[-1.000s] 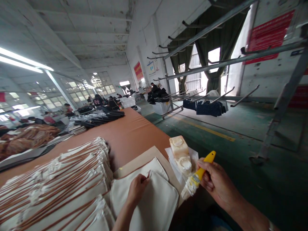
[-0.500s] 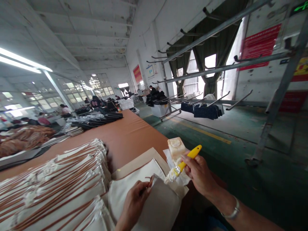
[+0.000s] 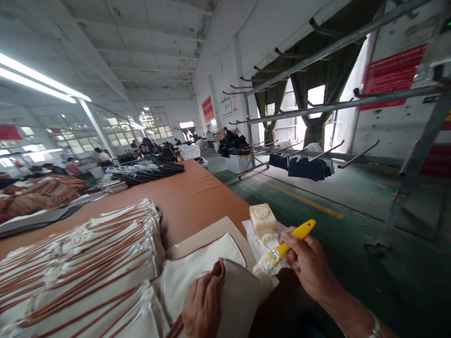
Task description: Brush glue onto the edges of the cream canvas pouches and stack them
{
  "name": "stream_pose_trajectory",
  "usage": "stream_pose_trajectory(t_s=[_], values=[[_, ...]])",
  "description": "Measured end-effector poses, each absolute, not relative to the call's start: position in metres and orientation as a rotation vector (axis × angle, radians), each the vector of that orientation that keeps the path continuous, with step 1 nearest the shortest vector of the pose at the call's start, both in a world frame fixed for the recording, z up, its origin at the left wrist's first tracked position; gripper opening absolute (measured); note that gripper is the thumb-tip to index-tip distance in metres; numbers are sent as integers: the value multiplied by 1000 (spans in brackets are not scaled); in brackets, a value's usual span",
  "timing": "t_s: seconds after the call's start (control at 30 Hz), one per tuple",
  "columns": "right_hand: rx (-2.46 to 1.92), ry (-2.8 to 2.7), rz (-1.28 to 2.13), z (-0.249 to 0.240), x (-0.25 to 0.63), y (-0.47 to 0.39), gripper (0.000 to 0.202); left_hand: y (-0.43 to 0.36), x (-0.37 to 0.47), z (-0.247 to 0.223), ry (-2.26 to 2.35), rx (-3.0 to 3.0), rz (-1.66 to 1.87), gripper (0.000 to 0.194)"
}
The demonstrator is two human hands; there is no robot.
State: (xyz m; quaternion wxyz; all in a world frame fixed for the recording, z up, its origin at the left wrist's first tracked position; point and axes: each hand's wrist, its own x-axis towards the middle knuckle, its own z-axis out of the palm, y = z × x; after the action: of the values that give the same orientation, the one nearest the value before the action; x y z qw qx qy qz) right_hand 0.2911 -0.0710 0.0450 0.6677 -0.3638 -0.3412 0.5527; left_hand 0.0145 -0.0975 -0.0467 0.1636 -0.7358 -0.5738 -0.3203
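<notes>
My right hand [image 3: 312, 265] grips a brush [image 3: 298, 236] by its yellow handle. The bristles, coated with a whitish paste, point down and left, near the rim of a stained plastic container [image 3: 263, 219]. Closed around the brown-trimmed edge of a cream panel [image 3: 241, 286] is my left hand [image 3: 202, 305]; a fold of brown trim [image 3: 219, 268] sticks up by its fingers. Another cream panel [image 3: 197, 260] with brown edging lies flat beneath, on a beige board [image 3: 225, 225]. Whether the bristles touch the container cannot be told.
Stacked cream pieces with brown strips [image 3: 88, 263] cover the table's left side. The brown table [image 3: 200, 188] runs away from me, with black pieces [image 3: 151, 173] farther along. A metal rack [image 3: 412, 173] with prongs stands on the right. Several people work in the background.
My right hand has moved the brush rightward and down, away from the cream panel toward the container. My left hand has shifted its hold, and the brown trim now folds up. The view has turned slightly left.
</notes>
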Motion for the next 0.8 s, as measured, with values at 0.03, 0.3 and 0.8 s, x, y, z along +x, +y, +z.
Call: stream_pose_trajectory(t_s=[0.03, 0.3, 0.8], values=[[-820, -765, 1239, 47, 293, -72, 33, -103, 14, -48, -1555, -2082, -907, 18], [-802, -747, 1247, 47, 289, -73, 33, -101, 13, -47, -2030, -2130, -725, 20], [-850, -754, 1326, 28, 280, -70, 36, -39, 11, -67, -2778, -2005, -434, 30]])
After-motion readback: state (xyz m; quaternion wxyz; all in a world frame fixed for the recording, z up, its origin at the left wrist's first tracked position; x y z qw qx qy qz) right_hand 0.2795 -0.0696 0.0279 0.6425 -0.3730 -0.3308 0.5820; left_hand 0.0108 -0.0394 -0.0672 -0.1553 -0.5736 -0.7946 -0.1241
